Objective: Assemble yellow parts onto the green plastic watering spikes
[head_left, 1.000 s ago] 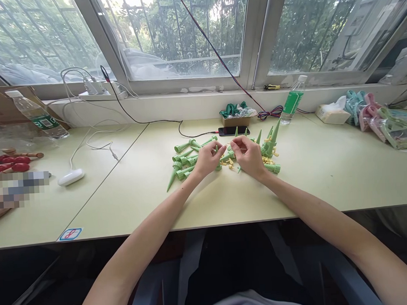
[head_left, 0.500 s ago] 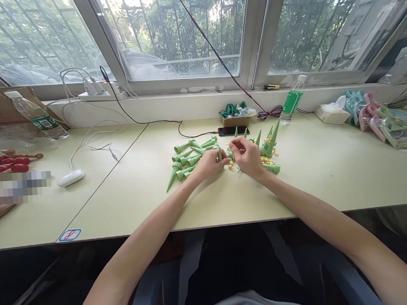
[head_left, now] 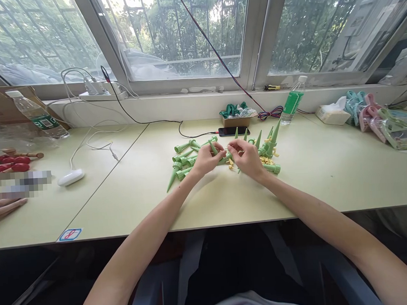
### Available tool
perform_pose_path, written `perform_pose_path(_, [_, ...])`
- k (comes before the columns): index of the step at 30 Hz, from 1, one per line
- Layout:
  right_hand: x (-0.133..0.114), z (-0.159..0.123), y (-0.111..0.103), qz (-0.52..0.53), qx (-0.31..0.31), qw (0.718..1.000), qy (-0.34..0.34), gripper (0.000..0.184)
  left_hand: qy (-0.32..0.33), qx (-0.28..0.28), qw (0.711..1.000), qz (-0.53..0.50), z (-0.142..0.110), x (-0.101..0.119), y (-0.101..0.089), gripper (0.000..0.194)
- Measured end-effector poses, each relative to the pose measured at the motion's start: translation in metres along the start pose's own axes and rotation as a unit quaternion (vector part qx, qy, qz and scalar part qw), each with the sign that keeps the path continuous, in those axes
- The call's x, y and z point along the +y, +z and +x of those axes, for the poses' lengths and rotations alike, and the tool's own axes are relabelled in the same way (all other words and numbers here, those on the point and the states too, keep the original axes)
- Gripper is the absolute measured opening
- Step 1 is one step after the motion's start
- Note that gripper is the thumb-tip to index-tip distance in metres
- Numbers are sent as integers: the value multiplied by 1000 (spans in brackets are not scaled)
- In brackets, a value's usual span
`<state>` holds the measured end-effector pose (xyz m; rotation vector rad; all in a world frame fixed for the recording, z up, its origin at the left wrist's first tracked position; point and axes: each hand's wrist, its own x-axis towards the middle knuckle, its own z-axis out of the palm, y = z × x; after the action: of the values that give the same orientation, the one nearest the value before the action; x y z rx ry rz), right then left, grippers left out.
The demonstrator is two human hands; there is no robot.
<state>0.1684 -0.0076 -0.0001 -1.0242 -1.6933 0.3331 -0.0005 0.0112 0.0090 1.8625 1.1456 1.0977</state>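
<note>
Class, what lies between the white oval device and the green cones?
In the head view, bare tabletop crossed by a seam reaches the green cones; a white cable plug lies farther back.

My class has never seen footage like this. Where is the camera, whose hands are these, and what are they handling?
There is no machine here: these are a person's two bare hands, seen from a camera on that person's own head, looking forward and down at a pale table.

The left hand holds a green spike, its tip pointing up. The right hand is close beside it, its fingers drawn together; anything between them is too small to make out.

Around the hands are more green spikes and small yellow pieces. Farther back are a black phone, a small cardboard box and, towards the right, a bottle with a green label.
</note>
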Motion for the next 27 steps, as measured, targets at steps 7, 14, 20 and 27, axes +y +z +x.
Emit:
perform_pose_path(7, [0,0,-1,-2,-6,1000,3,20,-42,3,994,-100,-2,7,-2,32])
perform_pose_path(14, [3,0,0,-20,-7,1000,5,20,-52,2,993,-110,-4,12,-5,30])
perform_pose_path(20, [4,0,2,-12,-28,1000,4,19,-53,-10,991,-125,-1,2,-1,36])
perform_pose_path(27, [3,0,1,-8,-43,999,20,20,-28,-13,996,-89,-1,-1,0,41])
